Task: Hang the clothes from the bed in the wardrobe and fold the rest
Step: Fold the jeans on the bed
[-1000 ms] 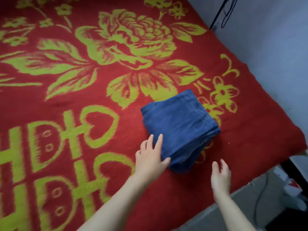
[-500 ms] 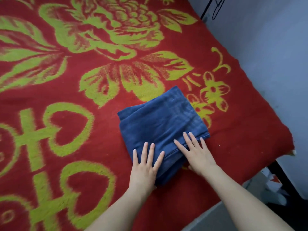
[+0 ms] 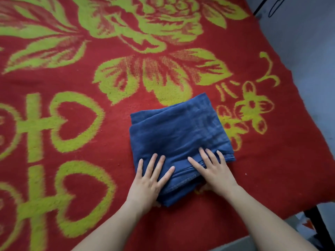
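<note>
Pressing flat on the folded jeans, left hand and right hand, fingers straight and spread.

The jeans are dark blue denim, folded into a thick, roughly square bundle of several layers. They lie flat on the red, flower-patterned bed, near its right front corner. Stitched seams show along the near side, where the layers stack, and the bundle sits slightly askew to the bed's edge.
</note>
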Action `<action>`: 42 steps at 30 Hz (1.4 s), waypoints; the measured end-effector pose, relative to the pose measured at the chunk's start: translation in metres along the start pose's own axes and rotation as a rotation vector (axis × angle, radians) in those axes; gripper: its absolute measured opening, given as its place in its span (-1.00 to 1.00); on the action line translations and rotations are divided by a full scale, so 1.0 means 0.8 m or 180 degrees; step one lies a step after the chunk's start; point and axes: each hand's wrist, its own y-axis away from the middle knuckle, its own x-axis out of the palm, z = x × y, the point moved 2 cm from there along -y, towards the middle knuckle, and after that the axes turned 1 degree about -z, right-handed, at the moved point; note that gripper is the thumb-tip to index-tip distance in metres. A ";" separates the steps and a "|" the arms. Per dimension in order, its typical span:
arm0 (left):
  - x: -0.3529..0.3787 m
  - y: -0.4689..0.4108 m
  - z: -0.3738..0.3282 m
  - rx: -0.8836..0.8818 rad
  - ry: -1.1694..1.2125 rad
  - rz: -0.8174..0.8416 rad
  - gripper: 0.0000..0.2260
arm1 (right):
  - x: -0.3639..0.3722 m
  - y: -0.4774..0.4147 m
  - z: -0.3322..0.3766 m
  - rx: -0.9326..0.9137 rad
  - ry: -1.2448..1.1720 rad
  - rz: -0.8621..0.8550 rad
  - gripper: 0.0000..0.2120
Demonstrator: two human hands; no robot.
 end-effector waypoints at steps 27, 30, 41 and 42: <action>-0.063 0.004 -0.030 -0.3782 0.5472 -0.1726 -0.66 | -0.154 -0.054 0.004 -0.2705 0.0526 -0.1048 -0.14; -0.070 0.006 -0.050 -0.3798 0.4363 -0.1686 -0.61 | -0.198 -0.083 0.029 -0.3187 0.1550 -0.0985 -0.07; -0.116 0.135 -0.080 -0.3134 0.1986 -0.1770 -0.40 | -0.251 -0.027 0.096 -0.3363 0.1933 -0.1214 -0.75; -0.124 0.163 -0.078 -0.3017 0.1608 -0.2103 -0.40 | -0.255 -0.008 0.103 -0.3406 0.1544 -0.1565 -0.81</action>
